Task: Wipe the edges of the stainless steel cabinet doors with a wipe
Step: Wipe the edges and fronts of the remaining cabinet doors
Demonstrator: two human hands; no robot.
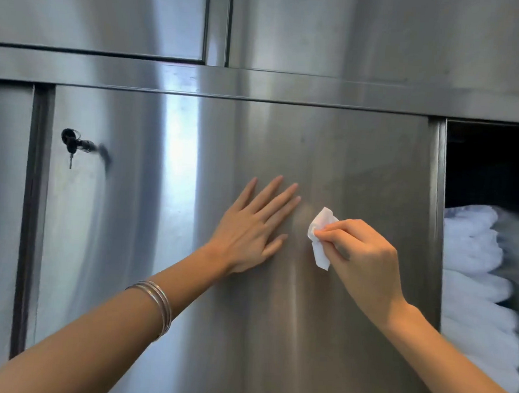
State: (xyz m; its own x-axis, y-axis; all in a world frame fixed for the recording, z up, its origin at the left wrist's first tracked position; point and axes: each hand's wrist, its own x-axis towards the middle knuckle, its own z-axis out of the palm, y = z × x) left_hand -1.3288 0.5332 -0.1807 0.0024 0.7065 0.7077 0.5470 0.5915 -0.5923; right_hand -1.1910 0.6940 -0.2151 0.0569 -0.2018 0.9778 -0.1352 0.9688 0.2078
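While the left hand [250, 229] presses flat and open, seemingly steadying the stainless steel cabinet door [158, 235], the right hand [367, 257] pinches a crumpled wipe [321, 235] in its grip against the panel, the door edge [432, 207] off to the grip's right.

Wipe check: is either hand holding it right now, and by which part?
The right hand pinches the white wipe at its bunched middle, both ends free. The left hand holds nothing, lying flat on the cabinet door.
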